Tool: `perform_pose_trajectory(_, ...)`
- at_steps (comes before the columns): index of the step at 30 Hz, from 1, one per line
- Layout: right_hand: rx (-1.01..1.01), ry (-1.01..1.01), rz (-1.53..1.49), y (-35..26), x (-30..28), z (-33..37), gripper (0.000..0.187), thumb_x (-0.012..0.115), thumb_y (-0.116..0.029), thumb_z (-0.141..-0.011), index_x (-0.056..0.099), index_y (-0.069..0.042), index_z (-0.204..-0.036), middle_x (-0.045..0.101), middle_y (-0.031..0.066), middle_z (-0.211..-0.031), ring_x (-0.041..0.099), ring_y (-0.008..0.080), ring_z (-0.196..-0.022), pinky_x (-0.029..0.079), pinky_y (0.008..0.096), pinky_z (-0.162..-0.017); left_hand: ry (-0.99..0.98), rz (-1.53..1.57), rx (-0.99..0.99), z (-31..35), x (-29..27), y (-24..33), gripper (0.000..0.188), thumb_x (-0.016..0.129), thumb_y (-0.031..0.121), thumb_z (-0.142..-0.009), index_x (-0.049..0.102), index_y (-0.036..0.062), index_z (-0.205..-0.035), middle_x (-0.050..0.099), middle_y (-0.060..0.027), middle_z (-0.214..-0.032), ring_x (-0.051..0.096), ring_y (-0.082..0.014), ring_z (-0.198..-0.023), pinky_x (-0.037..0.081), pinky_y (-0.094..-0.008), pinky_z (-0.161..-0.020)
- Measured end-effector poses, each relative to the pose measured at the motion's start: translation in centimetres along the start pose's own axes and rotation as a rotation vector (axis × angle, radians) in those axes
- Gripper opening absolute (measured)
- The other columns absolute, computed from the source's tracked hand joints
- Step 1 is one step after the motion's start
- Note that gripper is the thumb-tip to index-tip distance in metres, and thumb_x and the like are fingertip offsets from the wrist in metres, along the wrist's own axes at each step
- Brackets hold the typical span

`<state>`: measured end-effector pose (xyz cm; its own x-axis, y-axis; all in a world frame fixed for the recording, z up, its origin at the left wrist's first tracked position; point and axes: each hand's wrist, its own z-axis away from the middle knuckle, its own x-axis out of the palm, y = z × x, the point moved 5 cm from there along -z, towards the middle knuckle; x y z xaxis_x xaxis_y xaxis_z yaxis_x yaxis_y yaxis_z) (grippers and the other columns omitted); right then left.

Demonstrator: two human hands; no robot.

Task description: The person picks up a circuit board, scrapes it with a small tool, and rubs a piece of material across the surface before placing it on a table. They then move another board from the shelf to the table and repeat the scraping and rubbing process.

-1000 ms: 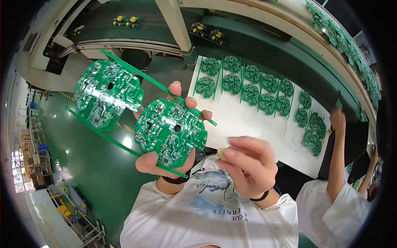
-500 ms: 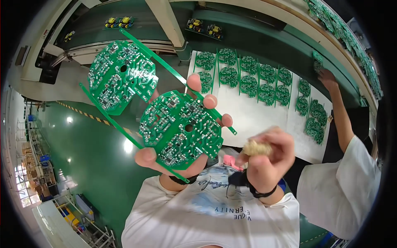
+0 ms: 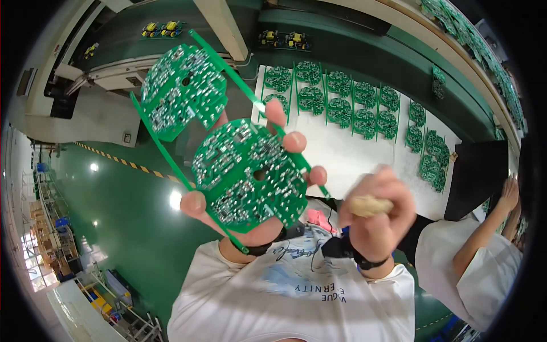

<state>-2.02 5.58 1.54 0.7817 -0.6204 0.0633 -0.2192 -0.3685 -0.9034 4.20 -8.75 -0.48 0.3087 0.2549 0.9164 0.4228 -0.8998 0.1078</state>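
My left hand [image 3: 265, 231] grips a green circuit board panel [image 3: 231, 157] from underneath. Its thumb presses one side rail, and its fingers curl over the opposite rail. Two round boards make up this panel, their upper faces covered with small parts and shiny solder spots. Beside its lower right end, my right hand [image 3: 393, 214] is closed around a small tan, tufted piece [image 3: 370, 206]; motion blur hides its exact kind. That piece is apart from the panel.
Several similar panels [image 3: 339, 112] lie in rows on a white sheet [image 3: 336, 165] ahead. Behind are a dark green conveyor [image 3: 364, 57] and boards with yellow parts [image 3: 162, 28]. At the right, a co-worker's hands [image 3: 509, 196] are near a line of boards.
The panel has tilted, its far end swinging up and right. My right hand has moved slightly right with the tan piece. The co-worker's hand has left the board on the conveyor.
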Motion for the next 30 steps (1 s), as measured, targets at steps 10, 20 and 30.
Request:
perform_pose_trajectory(10, -0.712, 0.511, 0.631, -2.9, 1.2, 0.8, 0.031, 0.061, 0.001, -0.063, 0.066, 0.0, -0.094, 0.061, 0.0133, -0.089, 0.055, 0.0155, -0.067, 0.044, 0.0306, -0.054, 0.128, 0.011, 0.026, -0.5, 0.0, -1.1, 0.081, 0.075, 0.026, -0.066, 0.037, 0.0235, -0.137, 0.025, -0.0096, -0.142, 0.034, -0.0292, -0.121, 0.035, -0.0635, -0.093)
perform_pose_trajectory(20, -0.34, -0.103, 1.065, -3.5, 1.2, -0.7, 0.026, 0.068, -0.005, -0.063, 0.067, -0.009, -0.089, 0.061, 0.0058, -0.085, 0.054, 0.02, -0.065, 0.044, 0.0392, -0.075, 0.106, -0.137, 0.055, -0.6, -1.3, -0.7, 0.077, 0.072, 0.031, -0.066, 0.04, 0.0212, -0.135, 0.026, -0.014, -0.141, 0.035, -0.0335, -0.12, 0.036, -0.0617, -0.094)
perform_pose_trajectory(30, -0.411, -0.064, 1.114, -2.8, 1.8, 0.2, 0.035, 0.063, -0.013, -0.053, 0.069, -0.011, -0.087, 0.062, -0.0026, -0.086, 0.053, 0.0147, -0.072, 0.035, 0.0484, -0.093, 0.163, -0.202, 0.075, -1.0, -1.2, -0.4, 0.078, 0.073, 0.032, -0.066, 0.039, 0.0232, -0.136, 0.024, -0.0149, -0.143, 0.033, -0.0337, -0.124, 0.034, -0.0619, -0.096)
